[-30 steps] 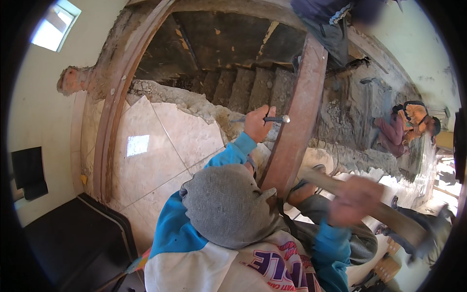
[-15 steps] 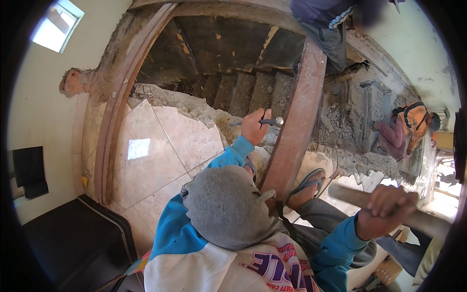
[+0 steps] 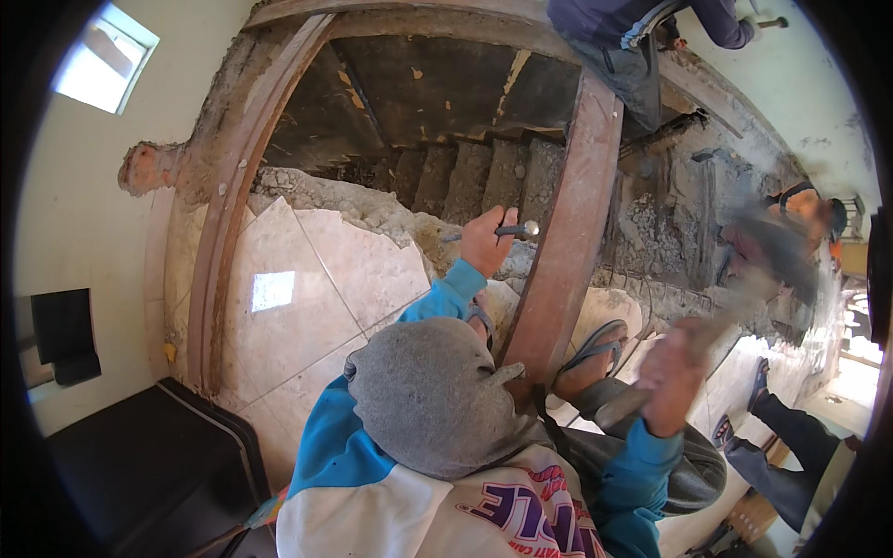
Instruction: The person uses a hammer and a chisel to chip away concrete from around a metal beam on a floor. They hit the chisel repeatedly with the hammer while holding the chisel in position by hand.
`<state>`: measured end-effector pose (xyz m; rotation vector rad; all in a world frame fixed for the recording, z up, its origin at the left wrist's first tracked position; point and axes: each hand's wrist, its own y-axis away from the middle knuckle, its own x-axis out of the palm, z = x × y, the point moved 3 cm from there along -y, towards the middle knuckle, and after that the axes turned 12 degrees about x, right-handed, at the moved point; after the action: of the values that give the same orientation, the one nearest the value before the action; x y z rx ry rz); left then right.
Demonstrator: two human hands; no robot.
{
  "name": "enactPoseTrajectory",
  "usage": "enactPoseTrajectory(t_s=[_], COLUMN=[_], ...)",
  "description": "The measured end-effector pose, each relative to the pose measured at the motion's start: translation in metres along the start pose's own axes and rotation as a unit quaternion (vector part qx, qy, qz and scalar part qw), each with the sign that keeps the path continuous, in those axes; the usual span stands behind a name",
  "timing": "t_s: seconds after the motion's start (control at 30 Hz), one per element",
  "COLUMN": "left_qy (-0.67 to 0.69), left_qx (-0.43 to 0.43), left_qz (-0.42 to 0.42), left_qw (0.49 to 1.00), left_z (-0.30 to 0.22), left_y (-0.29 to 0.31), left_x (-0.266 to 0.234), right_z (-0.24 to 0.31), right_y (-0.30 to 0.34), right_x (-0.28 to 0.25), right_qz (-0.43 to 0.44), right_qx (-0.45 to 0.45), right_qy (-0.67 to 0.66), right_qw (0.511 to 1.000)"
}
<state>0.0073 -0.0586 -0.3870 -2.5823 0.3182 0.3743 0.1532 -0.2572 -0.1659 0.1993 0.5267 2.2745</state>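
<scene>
My left hand [image 3: 486,245] is closed around a steel chisel [image 3: 530,229]. The chisel lies nearly level, its round struck end toward the right and its thin end toward the broken concrete edge [image 3: 395,216] of the tiled floor [image 3: 307,307]. Closed on the wooden handle of a hammer [image 3: 619,407] is my right hand [image 3: 672,377], smeared by motion. The large dark hammer head is raised up and to the right of that hand, also blurred, and apart from the chisel. Just right of the chisel runs a reddish-brown beam [image 3: 569,219].
Beyond the broken edge, rubble-strewn steps [image 3: 465,181] go down in a dark opening. A person in dark clothing [image 3: 614,42] holds a hammer at the top right. Another person [image 3: 811,212] is partly hidden behind my hammer; a third person's legs [image 3: 791,446] show lower right. A black box [image 3: 139,465] stands lower left.
My right hand has swung the hammer leftward and upward, its head now raised in view. My left hand and the chisel stay nearly in place. The person at the top extends an arm with a hammer.
</scene>
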Motion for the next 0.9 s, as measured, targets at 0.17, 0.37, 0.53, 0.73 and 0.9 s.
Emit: enactPoseTrajectory(t_s=[0.17,0.37,0.53,0.73,0.9], left_qy=[-0.002,-0.004,0.003,0.008,0.006], left_qx=[0.016,0.100,0.008,0.005,0.021], left_qz=[-0.002,-0.039,0.007,0.009,-0.015], left_qw=[1.000,0.994,1.000,1.000,1.000], left_z=[-0.002,0.009,0.005,-0.003,0.006], left_y=[-0.005,-0.005,-0.002,-0.004,-0.002], left_x=[0.007,0.020,0.011,0.011,0.013], right_z=[0.042,-0.074,-0.033,0.067,-0.039], right_y=[0.006,-0.015,0.000,0.013,-0.007], right_x=[0.006,0.040,0.020,0.018,0.042], right_qz=[0.260,0.193,0.146,0.257,0.210], right_qx=[-0.185,0.103,0.064,-0.312,-0.012], right_qy=[-0.313,0.336,0.301,-0.143,0.117], right_qw=[0.895,0.916,0.940,0.903,0.971])
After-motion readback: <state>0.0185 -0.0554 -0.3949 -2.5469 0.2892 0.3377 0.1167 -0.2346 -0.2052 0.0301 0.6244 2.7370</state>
